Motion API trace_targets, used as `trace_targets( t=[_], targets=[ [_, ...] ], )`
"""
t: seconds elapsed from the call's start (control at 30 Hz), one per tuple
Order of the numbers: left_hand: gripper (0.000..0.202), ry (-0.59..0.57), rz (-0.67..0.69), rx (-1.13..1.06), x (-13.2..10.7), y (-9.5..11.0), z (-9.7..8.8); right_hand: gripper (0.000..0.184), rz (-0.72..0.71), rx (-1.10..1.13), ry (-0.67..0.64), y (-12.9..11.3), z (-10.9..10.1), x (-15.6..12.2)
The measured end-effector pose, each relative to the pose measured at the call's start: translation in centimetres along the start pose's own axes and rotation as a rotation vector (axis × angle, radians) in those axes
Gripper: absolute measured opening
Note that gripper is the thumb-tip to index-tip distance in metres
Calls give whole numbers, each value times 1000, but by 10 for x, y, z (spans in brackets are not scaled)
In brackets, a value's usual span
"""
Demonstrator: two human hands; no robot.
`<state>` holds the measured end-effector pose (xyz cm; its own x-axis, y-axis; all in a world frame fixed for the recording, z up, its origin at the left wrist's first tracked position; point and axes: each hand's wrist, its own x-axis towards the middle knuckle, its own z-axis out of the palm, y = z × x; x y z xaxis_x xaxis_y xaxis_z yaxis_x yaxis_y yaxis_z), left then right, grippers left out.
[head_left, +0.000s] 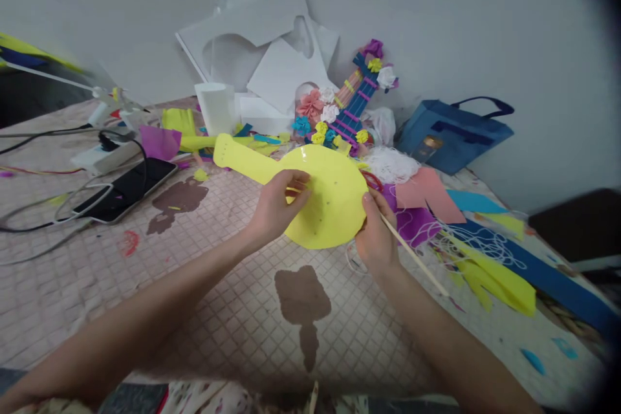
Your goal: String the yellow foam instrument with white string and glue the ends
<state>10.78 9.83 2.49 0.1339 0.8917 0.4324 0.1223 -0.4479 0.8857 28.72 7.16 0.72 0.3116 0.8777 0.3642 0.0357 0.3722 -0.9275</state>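
A bright yellow, banjo-shaped cutout (334, 207) with a round body and a long neck is held up above the table. Small dark holes mark its body, and more dot the end of the neck. My right hand (378, 233) grips the body's right edge, thumb on the front. A thin wooden stick (417, 257) slants down and right from that same hand. Over the left part of the body, near where the neck joins, my left hand (281, 204) has its fingers curved, with thumb and fingertips apart. Whether it presses on the surface I cannot tell.
A decorated blue toy guitar (356, 103) leans at the back beside white board offcuts (286, 71). White string (485, 242), coloured paper scraps (431, 194) and a blue bag (451, 132) lie rightward. A phone (129, 187) and cables on a power strip (104, 155) occupy the left.
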Motion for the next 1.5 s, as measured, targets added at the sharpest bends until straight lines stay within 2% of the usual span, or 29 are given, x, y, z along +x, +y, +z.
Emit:
trace_targets(
  t=[0.07, 0.13, 0.17, 0.27, 0.33, 0.37, 0.43, 0.57, 0.7, 0.83, 1.1, 1.3, 1.5],
  targets=[
    [22, -14, -46, -90, -2, 4, -1, 26, -111, -112, 29, -4, -2, -9],
    [27, -30, -117, -239, -4, 11, -3, 24, -318, -303, 34, -12, -6, -19],
    [29, -38, -156, -330, -6, 16, -5, 25, -441, -399, -15, -16, -8, -24],
    [37, -89, -304, -585, -17, 26, -12, 42, -779, -556, -334, -24, -9, -35],
    [37, -129, -426, -653, -27, 24, -18, 51, -873, -557, -532, -24, -5, -38],
    [36, -144, -486, -651, -33, 21, -21, 53, -862, -539, -606, -23, -2, -39],
    [34, -147, -592, -622, -43, 11, -27, 48, -740, -473, -679, -21, 1, -38],
    [31, -92, -747, -621, -58, -11, -33, 40, -460, -316, -626, -19, 1, -33],
    [30, -70, -785, -648, -62, -19, -34, 29, -251, -265, -670, -12, -1, -37],
    [29, -86, -782, -651, -63, -16, -32, 17, -75, -276, -604, -1, 2, -47],
    [33, -89, -774, -628, -63, -14, -31, 16, -2, -238, -619, 4, 10, -46],
    [32, -103, -762, -628, -63, -12, -31, 15, -15, -233, -619, 3, 12, -48],
    [28, -100, -756, -639, -64, -14, -32, 13, -91, -289, -630, 0, 13, -47]
  ],
)
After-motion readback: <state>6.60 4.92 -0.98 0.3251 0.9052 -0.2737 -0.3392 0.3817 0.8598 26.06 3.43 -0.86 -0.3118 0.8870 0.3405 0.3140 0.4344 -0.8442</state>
